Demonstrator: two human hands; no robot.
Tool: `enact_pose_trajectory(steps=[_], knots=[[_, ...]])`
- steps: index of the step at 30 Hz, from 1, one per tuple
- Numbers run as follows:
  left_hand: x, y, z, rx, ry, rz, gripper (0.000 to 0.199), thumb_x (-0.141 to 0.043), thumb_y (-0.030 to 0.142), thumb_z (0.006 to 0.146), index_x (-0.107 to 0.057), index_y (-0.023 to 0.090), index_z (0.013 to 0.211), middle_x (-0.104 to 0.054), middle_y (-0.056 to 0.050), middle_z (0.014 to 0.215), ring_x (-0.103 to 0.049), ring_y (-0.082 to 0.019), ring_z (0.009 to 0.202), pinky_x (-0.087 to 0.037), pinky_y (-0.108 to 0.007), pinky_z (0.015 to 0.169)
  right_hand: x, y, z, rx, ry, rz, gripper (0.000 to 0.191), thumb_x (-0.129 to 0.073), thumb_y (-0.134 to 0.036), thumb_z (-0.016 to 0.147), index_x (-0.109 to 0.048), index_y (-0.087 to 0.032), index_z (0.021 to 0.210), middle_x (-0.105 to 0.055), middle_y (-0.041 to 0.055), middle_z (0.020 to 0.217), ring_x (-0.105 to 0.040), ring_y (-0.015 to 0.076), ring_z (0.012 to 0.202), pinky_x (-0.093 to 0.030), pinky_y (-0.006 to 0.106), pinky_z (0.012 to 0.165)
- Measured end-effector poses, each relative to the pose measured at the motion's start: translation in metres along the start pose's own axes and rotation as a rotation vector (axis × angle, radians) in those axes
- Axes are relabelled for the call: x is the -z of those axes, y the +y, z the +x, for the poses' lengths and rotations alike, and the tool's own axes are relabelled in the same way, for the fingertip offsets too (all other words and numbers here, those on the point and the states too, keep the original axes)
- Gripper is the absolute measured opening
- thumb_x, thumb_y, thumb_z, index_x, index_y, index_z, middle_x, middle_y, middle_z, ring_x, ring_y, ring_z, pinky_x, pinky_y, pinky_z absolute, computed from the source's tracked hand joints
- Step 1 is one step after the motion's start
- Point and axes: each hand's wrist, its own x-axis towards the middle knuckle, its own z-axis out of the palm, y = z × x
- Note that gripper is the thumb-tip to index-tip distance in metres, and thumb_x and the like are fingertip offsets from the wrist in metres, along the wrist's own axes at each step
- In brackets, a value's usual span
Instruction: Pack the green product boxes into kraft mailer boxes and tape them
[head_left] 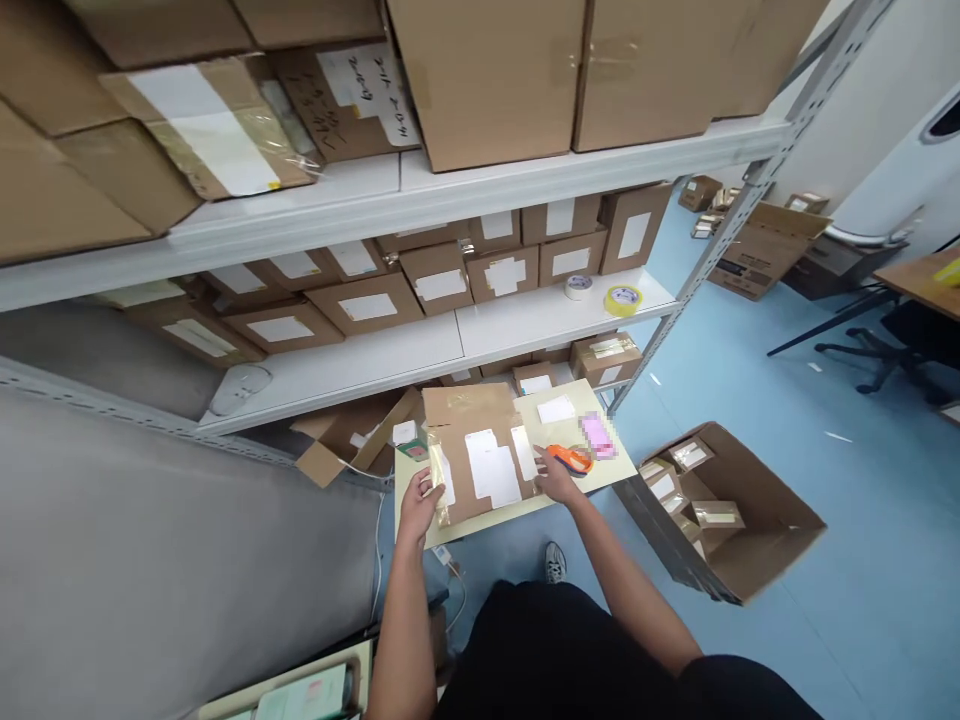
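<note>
A cardboard box (457,457) with white labels on its top face lies on a small pale-yellow table (480,519). Its far end shows a strip of clear tape across a flap. At the box's left edge, my left hand (418,503) is closed, thumb above and the other fingers partly hidden. My right hand (556,476) grips the opposite edge with bent fingers, beside a white label. Just past that hand sits an orange and dark-blue tool (571,459), its kind unclear. A white slip (556,409) and a pink, blurred-out item (598,436) lie farther back on the table.
Shelving (420,351) stacked with labelled cartons rises in front, overhanging the table's back. Two tape rolls, one white (578,288) and one yellow (622,300), rest on its middle shelf. A large open carton (772,500) holding several small boxes stands on the floor at right.
</note>
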Motion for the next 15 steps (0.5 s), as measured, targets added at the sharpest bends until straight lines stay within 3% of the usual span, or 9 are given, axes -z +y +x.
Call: enact_pose_trajectory(steps=[3, 6, 8, 11, 15], knots=[[-0.041, -0.01, 0.003, 0.066, 0.093, 0.079, 0.055, -0.075, 0.032, 0.072, -0.056, 0.021, 0.122, -0.069, 0.0, 0.086, -0.07, -0.018, 0.072, -0.054, -0.028, 0.065, -0.008, 0.012, 0.007, 0.076, -0.106, -0.262, 0.093, -0.075, -0.014, 0.069, -0.046, -0.027, 0.156, -0.059, 0.0117, 0.148, -0.055, 0.0337, 0.134, -0.044, 0.047, 0.113], [-0.095, -0.02, 0.0, 0.126, 0.259, 0.279, 0.041, -0.071, 0.017, 0.073, -0.057, 0.021, 0.111, -0.067, 0.0, 0.083, -0.071, -0.019, 0.077, -0.054, -0.029, 0.072, -0.024, 0.026, 0.005, 0.129, -0.32, -0.309, 0.106, -0.084, -0.016, 0.063, -0.042, -0.03, 0.159, -0.053, 0.011, 0.156, -0.052, 0.0356, 0.141, -0.042, 0.048, 0.116], [-0.127, -0.026, -0.003, 0.099, 0.326, 0.4, 0.041, -0.072, 0.013, 0.074, -0.055, 0.022, 0.11, -0.069, -0.001, 0.085, -0.072, -0.02, 0.081, -0.054, -0.031, 0.077, -0.036, 0.036, -0.001, 0.133, -0.363, -0.302, 0.111, -0.085, -0.017, 0.061, -0.037, -0.029, 0.161, -0.052, 0.0119, 0.158, -0.053, 0.0352, 0.14, -0.044, 0.047, 0.115], [-0.157, -0.032, -0.003, 0.041, 0.267, 0.412, 0.044, -0.073, 0.019, 0.078, -0.052, 0.023, 0.117, -0.071, -0.001, 0.087, -0.073, -0.02, 0.082, -0.055, -0.031, 0.079, -0.049, 0.05, -0.008, 0.113, -0.263, -0.293, 0.1, -0.078, -0.018, 0.072, -0.036, -0.026, 0.162, -0.056, 0.013, 0.154, -0.058, 0.033, 0.135, -0.047, 0.046, 0.112], [-0.162, -0.035, 0.013, 0.115, 0.08, 0.24, 0.049, -0.071, 0.042, 0.087, -0.05, 0.02, 0.125, -0.072, -0.005, 0.091, -0.073, -0.019, 0.078, -0.057, -0.031, 0.074, -0.042, 0.057, -0.007, 0.082, -0.03, -0.237, 0.064, -0.054, -0.019, 0.09, -0.051, -0.027, 0.153, -0.068, 0.0093, 0.14, -0.066, 0.0286, 0.124, -0.05, 0.045, 0.109]])
